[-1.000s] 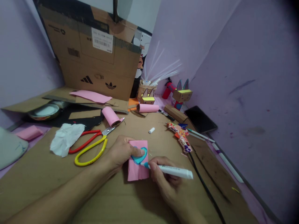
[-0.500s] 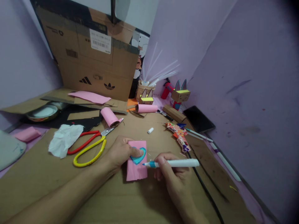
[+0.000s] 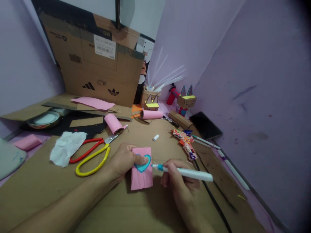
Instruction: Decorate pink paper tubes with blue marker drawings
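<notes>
My left hand [image 3: 123, 159] is closed at the left edge of a flat pink paper piece [image 3: 142, 182], its thumb laid across a light-blue heart [image 3: 143, 168] with a darker outline. Part of the heart is hidden under that thumb. Held like a pen in my right hand [image 3: 179, 181], a white marker [image 3: 195, 174] points left, its blue tip close to the pink piece's right edge; whether it touches cannot be made out. A white marker cap [image 3: 155, 137] lies beyond the paper on the cardboard sheet [image 3: 114, 207].
Scissors [image 3: 92, 161] with red and yellow handles and a crumpled tissue [image 3: 66, 148] lie left. A flower-patterned glue gun [image 3: 186, 142] with a black cable and a dark tablet [image 3: 206, 124] are right. Pink tubes [image 3: 113, 123], cat-eared boxes [image 3: 186, 101] and a big carton [image 3: 97, 68] stand behind.
The marker tip has moved up and slightly right, from over the pink paper to near its right edge, and the marker now slopes more. My left thumb stays on the heart.
</notes>
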`<state>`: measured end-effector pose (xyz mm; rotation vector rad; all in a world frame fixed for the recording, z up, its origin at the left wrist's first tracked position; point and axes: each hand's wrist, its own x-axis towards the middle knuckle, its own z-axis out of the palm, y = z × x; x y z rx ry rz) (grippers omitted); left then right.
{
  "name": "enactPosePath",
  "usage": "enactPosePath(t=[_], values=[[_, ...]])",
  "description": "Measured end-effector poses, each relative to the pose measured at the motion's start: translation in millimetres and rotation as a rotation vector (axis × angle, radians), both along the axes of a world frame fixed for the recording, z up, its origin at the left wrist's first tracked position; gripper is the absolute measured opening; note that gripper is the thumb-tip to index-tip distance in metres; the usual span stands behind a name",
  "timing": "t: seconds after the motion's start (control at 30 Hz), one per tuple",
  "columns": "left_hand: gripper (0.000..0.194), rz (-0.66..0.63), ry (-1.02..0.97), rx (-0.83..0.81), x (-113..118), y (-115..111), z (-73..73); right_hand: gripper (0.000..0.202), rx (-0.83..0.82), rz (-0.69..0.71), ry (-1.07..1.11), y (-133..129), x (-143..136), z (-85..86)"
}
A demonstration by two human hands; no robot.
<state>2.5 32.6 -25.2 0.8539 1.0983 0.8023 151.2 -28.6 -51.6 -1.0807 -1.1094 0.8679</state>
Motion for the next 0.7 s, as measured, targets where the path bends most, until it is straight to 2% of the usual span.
enactPosePath(t=[0.13, 0.3, 0.37, 0.7], values=[[0.012, -0.007, -0.018, 0.028, -1.2, -2.8, 4.6, 0.023, -0.082, -0.062, 0.171, 9.4, 1.9, 2.0], [0.014, -0.045, -0.003, 0.116, -1.5, -8.6, 11.9, 0.035, -0.252, 0.208, 0.263, 15.8, -4.6, 10.7], [0.016, -0.046, 0.006, 0.147, -1.7, -9.9, 12.3, 0.033, -0.273, 0.259, 0.235, 18.1, -7.9, 13.8], [0.038, -0.179, -0.109, 0.193, -9.2, -1.1, 3.0, 0.030, -0.207, 0.162, 0.111, 35.2, -8.2, 16.4]])
